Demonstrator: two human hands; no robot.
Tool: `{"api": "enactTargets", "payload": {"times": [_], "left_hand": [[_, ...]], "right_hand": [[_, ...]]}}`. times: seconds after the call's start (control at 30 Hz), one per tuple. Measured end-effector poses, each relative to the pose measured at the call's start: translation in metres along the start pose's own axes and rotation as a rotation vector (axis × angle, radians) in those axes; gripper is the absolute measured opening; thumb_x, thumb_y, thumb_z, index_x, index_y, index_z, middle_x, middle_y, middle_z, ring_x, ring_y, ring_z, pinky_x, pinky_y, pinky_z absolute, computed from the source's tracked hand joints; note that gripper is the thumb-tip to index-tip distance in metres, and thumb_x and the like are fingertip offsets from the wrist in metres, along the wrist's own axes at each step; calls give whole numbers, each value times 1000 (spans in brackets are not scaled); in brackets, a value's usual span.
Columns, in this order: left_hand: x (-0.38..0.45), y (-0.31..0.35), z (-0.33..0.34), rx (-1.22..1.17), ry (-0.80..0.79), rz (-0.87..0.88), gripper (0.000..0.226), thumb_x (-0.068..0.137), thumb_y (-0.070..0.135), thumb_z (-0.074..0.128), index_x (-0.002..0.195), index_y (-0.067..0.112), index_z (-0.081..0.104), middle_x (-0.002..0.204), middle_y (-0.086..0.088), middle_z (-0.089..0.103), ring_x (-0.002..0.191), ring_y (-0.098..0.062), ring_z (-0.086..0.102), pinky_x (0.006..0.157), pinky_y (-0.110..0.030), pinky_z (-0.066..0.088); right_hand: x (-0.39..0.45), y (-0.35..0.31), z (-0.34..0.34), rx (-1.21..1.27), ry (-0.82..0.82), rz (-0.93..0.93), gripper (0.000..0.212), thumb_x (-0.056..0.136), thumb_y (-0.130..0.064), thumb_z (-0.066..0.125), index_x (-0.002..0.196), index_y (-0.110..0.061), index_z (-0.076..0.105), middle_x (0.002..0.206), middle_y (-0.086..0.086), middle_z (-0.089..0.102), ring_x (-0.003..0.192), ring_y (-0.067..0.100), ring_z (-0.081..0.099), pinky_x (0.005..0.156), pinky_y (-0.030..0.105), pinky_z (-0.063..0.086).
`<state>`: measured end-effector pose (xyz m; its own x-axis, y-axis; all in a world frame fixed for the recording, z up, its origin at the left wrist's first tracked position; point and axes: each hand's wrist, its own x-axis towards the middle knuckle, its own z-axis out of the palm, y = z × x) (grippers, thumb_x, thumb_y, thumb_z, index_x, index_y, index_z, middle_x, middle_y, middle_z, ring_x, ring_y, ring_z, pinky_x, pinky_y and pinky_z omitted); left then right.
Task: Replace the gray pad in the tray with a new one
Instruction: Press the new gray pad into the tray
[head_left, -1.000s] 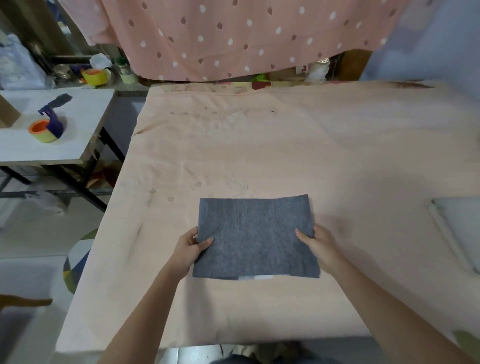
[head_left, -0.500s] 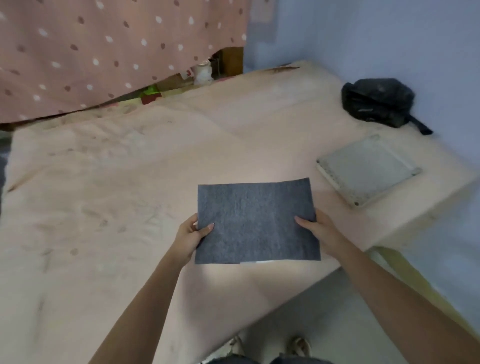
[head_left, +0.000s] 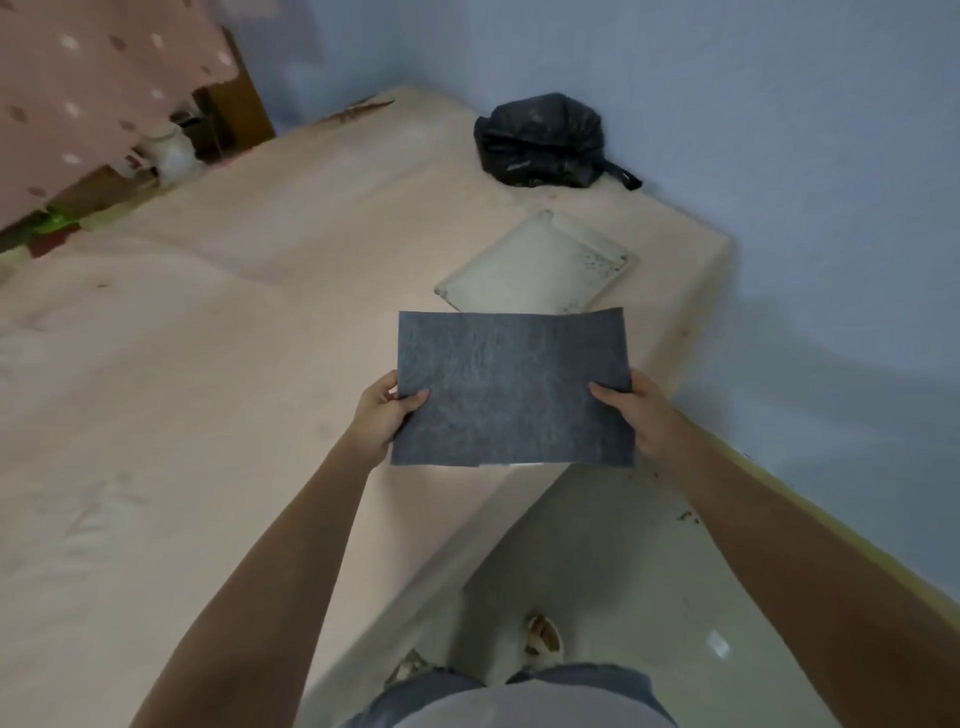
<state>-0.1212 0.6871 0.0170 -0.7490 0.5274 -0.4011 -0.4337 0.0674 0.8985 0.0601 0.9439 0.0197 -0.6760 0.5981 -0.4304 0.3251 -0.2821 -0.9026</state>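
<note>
While we pinch the gray felt pad (head_left: 511, 387) by its side edges, left hand (head_left: 382, 415) and right hand (head_left: 641, 415), it hangs just short of the white tray (head_left: 535, 265); it looks light and limp, best held at both edges.

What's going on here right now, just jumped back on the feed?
A person holds a gray felt pad flat in both hands, the left hand pinching its left edge and the right hand its right edge. The pad hangs above the near corner of the white tray on the pink-covered table. The tray looks bare. A black bag sits behind it.
</note>
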Motion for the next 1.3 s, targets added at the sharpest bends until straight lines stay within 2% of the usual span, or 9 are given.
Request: {"api": "enactTargets", "payload": {"times": [0.17, 0.3, 0.5, 0.67, 0.83, 0.93, 1.1, 1.23, 1.3], "left_hand": [[20, -2, 50, 12, -15, -34, 25, 86, 1, 64, 109, 10, 62, 103, -7, 68, 88, -22, 68, 66, -31, 57], [35, -1, 80, -19, -26, -42, 22, 86, 0, 63, 101, 16, 65, 102, -5, 69, 89, -24, 68, 69, -35, 57], [58, 7, 105, 15, -24, -43, 29, 86, -2, 61, 114, 8, 60, 102, -5, 68, 90, -22, 67, 71, -32, 56], [92, 17, 118, 32, -7, -62, 32, 86, -2, 61, 117, 6, 59, 104, -7, 66, 88, -21, 66, 69, -31, 55], [135, 28, 132, 29, -3, -54, 28, 86, -3, 60, 112, 8, 60, 104, -8, 67, 90, -23, 66, 67, -31, 56], [160, 36, 137, 42, 25, -46, 23, 86, -1, 62, 105, 12, 61, 99, -4, 68, 87, -20, 67, 60, -30, 57], [186, 37, 142, 2, 91, -59, 18, 87, 3, 62, 95, 19, 64, 100, -2, 67, 89, -19, 65, 69, -32, 53], [197, 35, 142, -6, 159, -50, 18, 87, 3, 62, 95, 19, 64, 101, -2, 67, 90, -19, 64, 71, -32, 53], [199, 34, 144, 9, 190, -30, 18, 87, 2, 62, 95, 18, 63, 98, -2, 67, 88, -19, 64, 70, -30, 52]], "right_hand": [[14, -3, -47, -19, 33, 15, 44, 84, -16, 69, 126, -9, 54, 119, 5, 61, 105, 26, 58, 93, 44, 48], [26, -9, -72, -37, 42, 19, 44, 86, -21, 68, 127, -13, 52, 106, -4, 59, 85, 11, 57, 71, 26, 47], [48, -15, -91, 5, 51, 52, 47, 85, -23, 69, 129, -15, 52, 117, 0, 60, 101, 20, 59, 90, 39, 48], [81, -23, -96, 8, 85, 66, 51, 84, -23, 70, 131, -15, 51, 126, 3, 58, 111, 24, 55, 100, 43, 44], [122, -38, -100, 11, 116, 51, 46, 85, -16, 69, 128, -11, 54, 126, 7, 60, 113, 27, 57, 101, 46, 44], [148, -51, -102, -7, 104, 36, 42, 85, -14, 69, 125, -11, 56, 124, 7, 61, 112, 28, 58, 98, 44, 46], [189, -69, -100, -22, 92, 49, 45, 83, -13, 70, 125, -9, 56, 124, 10, 61, 111, 28, 58, 97, 44, 47], [219, -80, -97, -38, 33, 55, 41, 82, -12, 71, 121, -11, 59, 114, 4, 64, 98, 20, 62, 84, 34, 51], [235, -85, -96, -80, 4, 70, 40, 82, -13, 71, 120, -12, 60, 111, 2, 64, 95, 18, 61, 83, 33, 49]]}}
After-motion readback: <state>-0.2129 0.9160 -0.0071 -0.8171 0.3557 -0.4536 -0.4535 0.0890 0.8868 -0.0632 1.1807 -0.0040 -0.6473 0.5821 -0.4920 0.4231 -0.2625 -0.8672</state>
